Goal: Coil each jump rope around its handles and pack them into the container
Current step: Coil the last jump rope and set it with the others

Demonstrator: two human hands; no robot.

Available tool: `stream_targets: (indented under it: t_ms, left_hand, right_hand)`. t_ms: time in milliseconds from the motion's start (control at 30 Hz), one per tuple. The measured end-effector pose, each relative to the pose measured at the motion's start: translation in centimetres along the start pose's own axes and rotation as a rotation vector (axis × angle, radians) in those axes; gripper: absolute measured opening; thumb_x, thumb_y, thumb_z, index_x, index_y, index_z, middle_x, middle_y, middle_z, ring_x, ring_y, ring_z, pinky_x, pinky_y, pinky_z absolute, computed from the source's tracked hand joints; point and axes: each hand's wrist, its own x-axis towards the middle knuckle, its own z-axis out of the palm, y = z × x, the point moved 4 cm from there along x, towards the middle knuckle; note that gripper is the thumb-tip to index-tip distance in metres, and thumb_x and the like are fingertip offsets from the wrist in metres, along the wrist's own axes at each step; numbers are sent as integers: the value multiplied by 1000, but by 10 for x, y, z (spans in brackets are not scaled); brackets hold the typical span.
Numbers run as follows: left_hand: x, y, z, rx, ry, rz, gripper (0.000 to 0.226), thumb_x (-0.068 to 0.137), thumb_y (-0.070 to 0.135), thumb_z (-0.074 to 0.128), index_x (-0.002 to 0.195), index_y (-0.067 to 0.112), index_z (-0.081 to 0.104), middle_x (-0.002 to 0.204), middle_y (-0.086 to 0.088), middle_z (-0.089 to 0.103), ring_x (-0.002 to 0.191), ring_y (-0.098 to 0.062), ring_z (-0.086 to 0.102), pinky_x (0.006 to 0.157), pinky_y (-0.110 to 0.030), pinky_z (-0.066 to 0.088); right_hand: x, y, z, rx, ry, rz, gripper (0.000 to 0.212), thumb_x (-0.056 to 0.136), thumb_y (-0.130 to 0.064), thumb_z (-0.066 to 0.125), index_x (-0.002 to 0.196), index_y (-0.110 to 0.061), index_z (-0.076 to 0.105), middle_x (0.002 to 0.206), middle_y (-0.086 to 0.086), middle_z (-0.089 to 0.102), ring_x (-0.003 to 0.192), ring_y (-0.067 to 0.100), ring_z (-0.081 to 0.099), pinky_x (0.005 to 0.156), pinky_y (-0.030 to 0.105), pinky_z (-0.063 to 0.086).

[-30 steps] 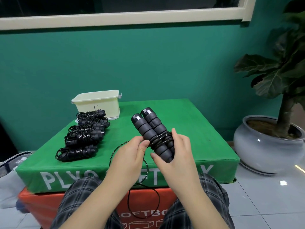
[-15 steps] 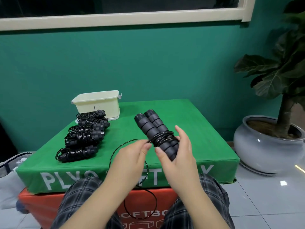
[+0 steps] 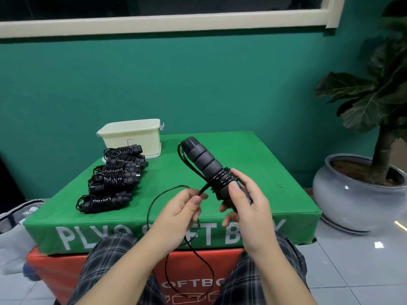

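My right hand (image 3: pixel 246 201) curls around the lower end of the jump rope handles (image 3: pixel 203 160), thumb pressed flat on the matte, ribbed foam grip; the two black cylinders lie together and tilt up and away to the left. Several turns of thin, glossy black cord (image 3: pixel 220 178) are already wound tight around their middle, just above my thumb. My left hand (image 3: pixel 181 209) pinches the cord between thumb and forefinger, just to the left of the handles, with the strand running taut from my pinch up to the coil. The slack of the rope (image 3: pixel 191 249) arcs round behind my left hand and hangs in a long loop between my knees.

All this is held above the near edge of the green soft box (image 3: pixel 275 172), a padded block with a felt-like cover and white lettering on its front, stacked on an orange block (image 3: pixel 55 271). On the left of its top lie five finished bundles (image 3: pixel 114 175), shiny cord wrapped around black handles, in a row from near to far. Beyond them, at the far left corner, stands the cream plastic container (image 3: pixel 132 137), rectangular with rounded corners.
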Motion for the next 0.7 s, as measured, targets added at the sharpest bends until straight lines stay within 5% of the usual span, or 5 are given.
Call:
stream_targets:
  t_ms: [133,267,367,467,700]
  left_hand:
    - [1,5,3,-85,29,-23,30,80,36,43,99,15,54,49,5,43,39,-3,32,42,-15,27]
    - [-1,11,-5,-40,116,-8,32,78,43,50,68,13,46,42,7,36,40,-5,30,41,-15,23]
    - [-1,13,-12,78,229,53,45,79,53,67,53,22,47,44,8,37,43,-5,29,45,-21,23]
    - [-3,19,-11,133,256,99,35,73,47,59,46,29,48,47,10,39,45,-6,31,50,-27,24]
    - [-5,31,-5,204,196,209,18,82,36,54,76,45,68,67,24,55,55,5,48,56,-9,32]
  right_hand:
    - [0,1,3,-15,-82,10,37,85,-40,46,100,-10,63,74,11,64,47,21,55,35,24,35]
    - [-1,2,6,-121,-88,9,44,86,-51,41,89,-13,64,78,6,67,63,11,58,52,19,42]
    - [0,-5,3,-455,-10,-215,22,93,-41,38,106,-43,56,115,-21,58,104,-9,53,85,7,40]
    - [-2,-12,4,-593,16,-456,29,98,-32,37,119,-37,57,125,-9,52,117,-5,46,95,7,33]
    - [-3,4,9,-864,-78,-268,89,79,-44,71,150,-21,22,139,-12,24,133,5,26,109,19,22]
